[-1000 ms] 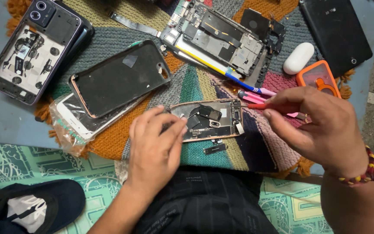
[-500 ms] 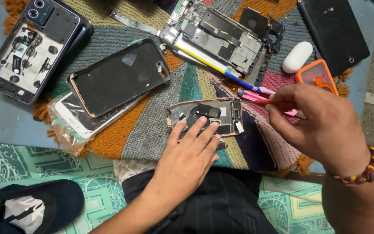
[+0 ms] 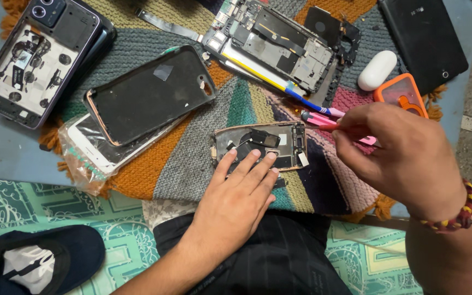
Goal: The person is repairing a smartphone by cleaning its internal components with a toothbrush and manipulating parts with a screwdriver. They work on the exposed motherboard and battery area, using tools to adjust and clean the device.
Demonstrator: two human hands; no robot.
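Note:
An opened phone frame [image 3: 258, 143] with dark parts inside lies on a multicoloured knitted mat [image 3: 192, 158]. My left hand [image 3: 239, 196] lies flat with fingers spread, fingertips pressing the frame's near edge. My right hand [image 3: 405, 158] is closed around a pink tool [image 3: 323, 121] whose tip points left, just right of the frame's far corner. The tool's rear part is hidden in my fist.
A black phone back [image 3: 148, 93] lies on a bagged white phone [image 3: 91, 153]. Another opened phone [image 3: 28, 65] is at far left; a stripped board [image 3: 279, 46], blue-yellow screwdriver [image 3: 279, 87], white earbud case [image 3: 377, 70], orange tool [image 3: 402, 95] and black tablet [image 3: 424, 38] lie beyond.
My left hand has uncurled and slid down, now flat with fingertips on the frame's near edge. My right hand with the pink tool has barely shifted.

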